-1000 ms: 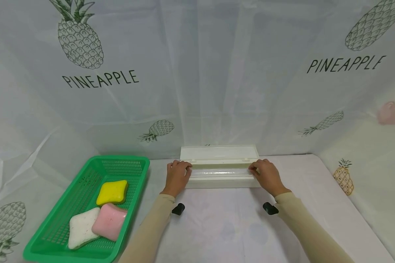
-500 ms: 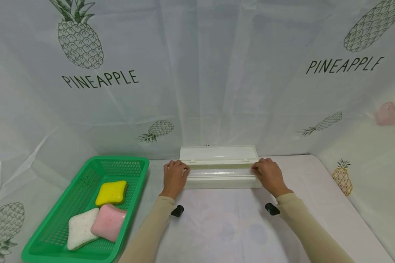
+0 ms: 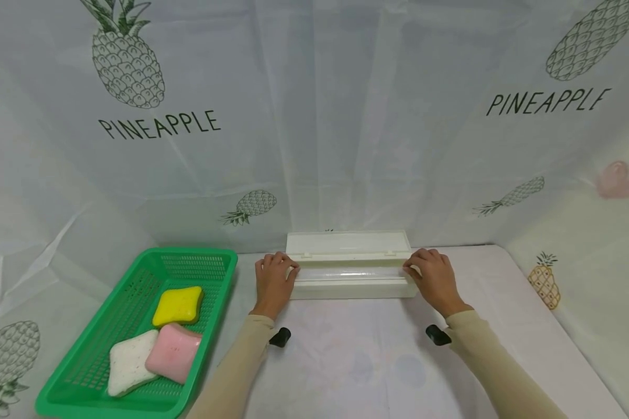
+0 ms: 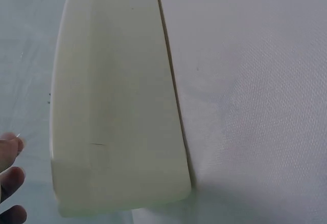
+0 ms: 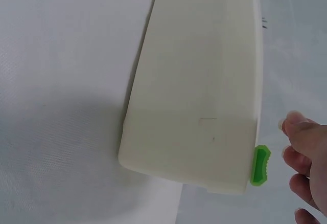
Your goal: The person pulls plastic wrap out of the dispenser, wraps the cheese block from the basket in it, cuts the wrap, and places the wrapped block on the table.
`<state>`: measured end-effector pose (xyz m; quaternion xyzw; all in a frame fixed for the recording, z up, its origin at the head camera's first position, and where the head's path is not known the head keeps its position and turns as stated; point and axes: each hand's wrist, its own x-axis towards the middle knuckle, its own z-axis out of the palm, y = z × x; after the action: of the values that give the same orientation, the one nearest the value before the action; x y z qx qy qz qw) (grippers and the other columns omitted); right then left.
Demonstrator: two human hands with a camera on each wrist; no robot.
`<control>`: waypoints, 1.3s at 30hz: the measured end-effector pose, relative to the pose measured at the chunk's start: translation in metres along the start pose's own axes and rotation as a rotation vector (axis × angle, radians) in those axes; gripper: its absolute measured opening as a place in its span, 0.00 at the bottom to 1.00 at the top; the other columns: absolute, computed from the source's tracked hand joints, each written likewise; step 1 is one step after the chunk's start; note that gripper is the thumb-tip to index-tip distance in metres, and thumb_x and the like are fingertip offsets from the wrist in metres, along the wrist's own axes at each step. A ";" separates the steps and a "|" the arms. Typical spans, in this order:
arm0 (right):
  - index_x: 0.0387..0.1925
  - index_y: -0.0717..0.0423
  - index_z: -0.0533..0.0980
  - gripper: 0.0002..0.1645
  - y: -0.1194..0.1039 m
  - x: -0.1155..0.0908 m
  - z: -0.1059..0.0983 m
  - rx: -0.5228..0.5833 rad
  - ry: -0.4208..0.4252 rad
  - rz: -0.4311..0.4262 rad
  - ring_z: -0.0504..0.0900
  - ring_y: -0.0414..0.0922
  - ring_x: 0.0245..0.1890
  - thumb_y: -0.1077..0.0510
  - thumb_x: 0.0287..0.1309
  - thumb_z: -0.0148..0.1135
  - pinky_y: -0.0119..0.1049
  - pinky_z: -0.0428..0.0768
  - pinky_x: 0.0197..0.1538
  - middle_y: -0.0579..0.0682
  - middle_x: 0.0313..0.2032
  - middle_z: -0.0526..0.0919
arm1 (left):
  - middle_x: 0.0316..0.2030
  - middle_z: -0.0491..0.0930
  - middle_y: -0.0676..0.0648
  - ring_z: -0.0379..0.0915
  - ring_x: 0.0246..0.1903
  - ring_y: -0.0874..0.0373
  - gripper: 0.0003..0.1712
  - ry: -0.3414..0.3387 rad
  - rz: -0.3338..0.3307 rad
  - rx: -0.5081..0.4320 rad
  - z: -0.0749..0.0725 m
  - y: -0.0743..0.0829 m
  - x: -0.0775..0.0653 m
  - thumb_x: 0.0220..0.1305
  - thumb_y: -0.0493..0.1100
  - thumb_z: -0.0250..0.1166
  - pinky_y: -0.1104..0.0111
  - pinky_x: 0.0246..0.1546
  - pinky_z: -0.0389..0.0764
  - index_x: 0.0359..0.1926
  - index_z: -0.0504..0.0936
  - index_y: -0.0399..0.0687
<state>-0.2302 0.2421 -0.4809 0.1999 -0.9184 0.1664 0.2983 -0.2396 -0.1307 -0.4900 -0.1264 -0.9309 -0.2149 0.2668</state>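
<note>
A long white cling film dispenser box (image 3: 353,289) lies at the back of the table with its lid (image 3: 348,242) raised. Inside it shows a shiny roll of cling film (image 3: 348,273). My left hand (image 3: 275,282) is at the box's left end, thumb and forefinger drawn together at the film's edge. At the right end my right hand (image 3: 436,281) pinches in the same way at the opposite edge. The clear film hardly shows between the fingertips. In the right wrist view a green slider (image 5: 260,165) sits on the box's end, beside the right hand's fingers (image 5: 299,157).
To the left stands a green plastic basket (image 3: 217,311) with a yellow sponge-like block (image 3: 178,306), a pink one (image 3: 174,353) and a white one (image 3: 131,362). A white cloth (image 3: 340,361) covers the table. Behind it hangs a pineapple-print sheet (image 3: 335,145).
Both hands have slid outward, the left further left and the right further right, towards the box's ends. The box, its raised lid and the basket stay where they were.
</note>
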 end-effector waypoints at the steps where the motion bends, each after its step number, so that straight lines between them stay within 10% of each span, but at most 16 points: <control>1: 0.26 0.51 0.80 0.07 0.000 0.000 -0.001 -0.002 0.003 -0.001 0.72 0.50 0.37 0.59 0.43 0.72 0.50 0.67 0.43 0.46 0.33 0.77 | 0.36 0.74 0.54 0.65 0.44 0.53 0.03 0.007 0.001 -0.003 -0.001 0.000 0.000 0.54 0.45 0.69 0.55 0.51 0.57 0.31 0.84 0.56; 39: 0.27 0.51 0.79 0.08 -0.018 0.013 -0.049 -0.018 0.075 -0.085 0.71 0.52 0.42 0.61 0.43 0.72 0.51 0.63 0.47 0.48 0.37 0.77 | 0.37 0.76 0.53 0.65 0.41 0.53 0.03 0.157 0.018 -0.136 -0.040 0.013 0.001 0.54 0.45 0.69 0.51 0.50 0.57 0.30 0.84 0.53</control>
<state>-0.2074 0.2438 -0.4316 0.2297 -0.8986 0.1529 0.3410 -0.2182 -0.1381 -0.4543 -0.1355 -0.8892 -0.2844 0.3317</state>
